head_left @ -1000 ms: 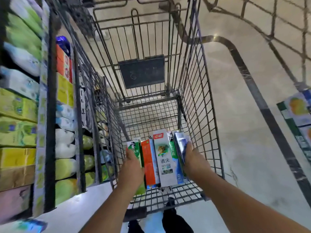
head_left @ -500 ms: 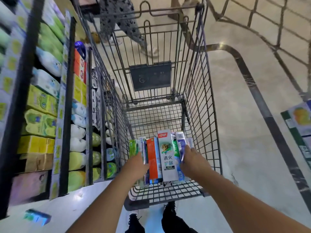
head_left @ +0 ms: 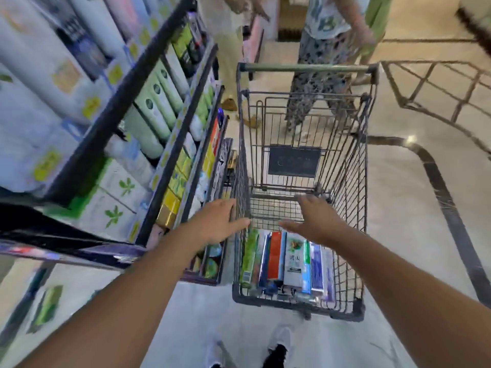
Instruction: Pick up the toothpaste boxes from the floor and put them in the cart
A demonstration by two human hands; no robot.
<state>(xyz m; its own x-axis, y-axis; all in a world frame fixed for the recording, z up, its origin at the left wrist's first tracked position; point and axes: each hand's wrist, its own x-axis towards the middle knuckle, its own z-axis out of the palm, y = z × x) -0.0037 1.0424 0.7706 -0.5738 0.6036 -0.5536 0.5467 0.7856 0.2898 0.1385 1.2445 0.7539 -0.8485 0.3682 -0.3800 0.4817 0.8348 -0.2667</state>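
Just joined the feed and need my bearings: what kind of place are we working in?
Most likely a supermarket aisle. A wire shopping cart holds a row of toothpaste boxes, stocked shelves with price tags run along the left, and other shoppers stand beyond the cart.

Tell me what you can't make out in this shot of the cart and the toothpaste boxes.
Head view only:
- Toothpaste boxes: far ends hidden under the right hand; print blurred.
- Green box on the floor: motion blur hides its label.
- Cart: wheels hidden beneath its basket.
- Left hand: contact with the cart's wires unclear.
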